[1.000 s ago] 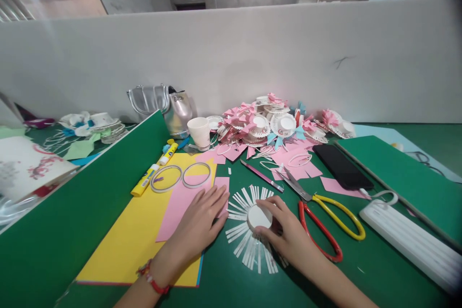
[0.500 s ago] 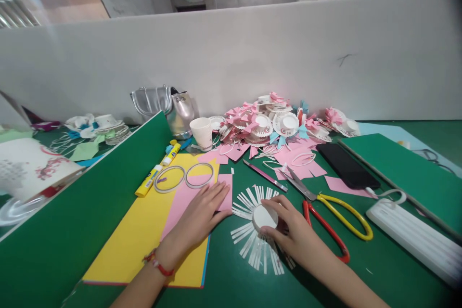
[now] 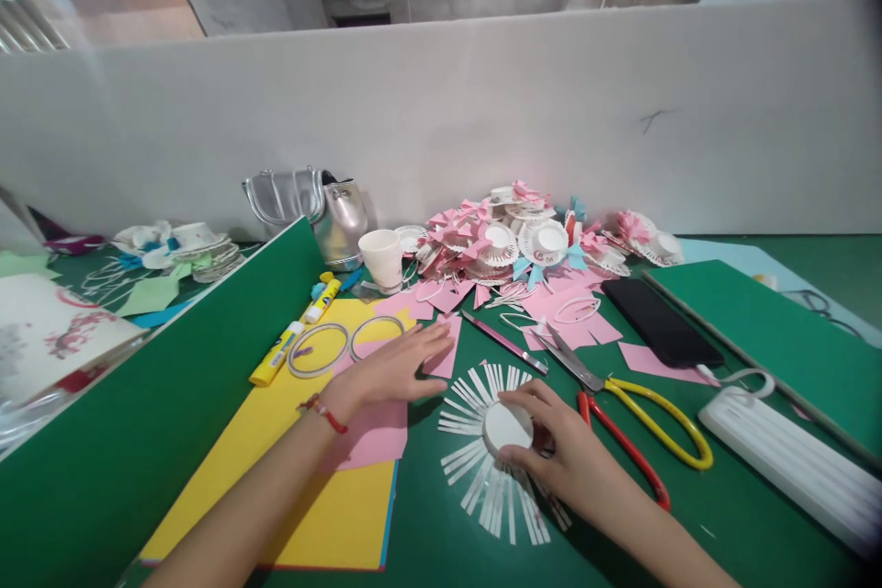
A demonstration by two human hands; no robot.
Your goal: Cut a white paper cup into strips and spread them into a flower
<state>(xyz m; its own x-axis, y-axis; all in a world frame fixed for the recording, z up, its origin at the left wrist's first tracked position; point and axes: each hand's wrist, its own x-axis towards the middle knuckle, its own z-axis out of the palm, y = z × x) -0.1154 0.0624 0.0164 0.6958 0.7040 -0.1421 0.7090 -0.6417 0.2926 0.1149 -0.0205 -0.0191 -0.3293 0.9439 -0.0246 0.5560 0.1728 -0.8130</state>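
My right hand [image 3: 551,436] has its thumb and fingers around the round base of a white paper cup [image 3: 508,429]. The cup's wall is cut into many thin strips that fan out flat on the green table. My left hand [image 3: 396,366] is stretched out with the fingers apart, palm down, over pink paper, and holds nothing. A small pink paper piece [image 3: 446,356] lies at its fingertips; whether they touch it I cannot tell. Beneath the wrist a larger pink sheet [image 3: 376,436] rests on yellow paper [image 3: 331,514].
Scissors [image 3: 613,386] and a purple craft knife [image 3: 503,342] lie beyond the cup. Two tape rolls [image 3: 318,374] and glue sticks [image 3: 276,354] sit left, beside a green divider [image 3: 207,367]. Behind are a whole paper cup [image 3: 381,259] and piled paper crafts [image 3: 496,239]. A phone [image 3: 661,322] and power strip [image 3: 792,469] are right.
My left hand has moved slightly forward, and the small pink piece has shifted away from me. The larger pink sheet has also shifted. My right hand stays on the cut cup.
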